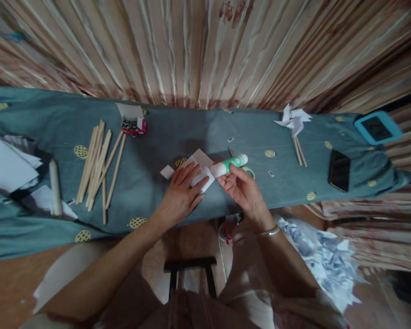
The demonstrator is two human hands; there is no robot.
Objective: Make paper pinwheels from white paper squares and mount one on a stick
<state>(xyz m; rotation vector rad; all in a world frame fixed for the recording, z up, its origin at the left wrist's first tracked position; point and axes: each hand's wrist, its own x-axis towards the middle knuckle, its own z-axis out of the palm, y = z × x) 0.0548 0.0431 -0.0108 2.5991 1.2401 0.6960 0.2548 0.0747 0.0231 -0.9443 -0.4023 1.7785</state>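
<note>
A white paper piece [201,158] with folded parts lies on the cloth-covered table. My left hand [181,192] rests on it with its fingers stretched out, pressing it against the cloth. In my right hand [241,189] is a green and white glue stick [233,164], held at a tilt just above the paper's right edge. Whether its white end touches the paper I cannot tell. Beside my left fingers lies a small white paper square [167,172]. Partly hidden behind the glue stick are scissors [249,172] with a yellow-green handle.
Wooden sticks [97,169] lie at left, near an open red box of pins [133,125]. Paper sheets [7,162] and a whitish tube [55,187] are farther left. At right are a paper pinwheel [292,119], a phone [339,171] and a blue-framed device [378,128]. A bag of pinwheels [325,256] stands below.
</note>
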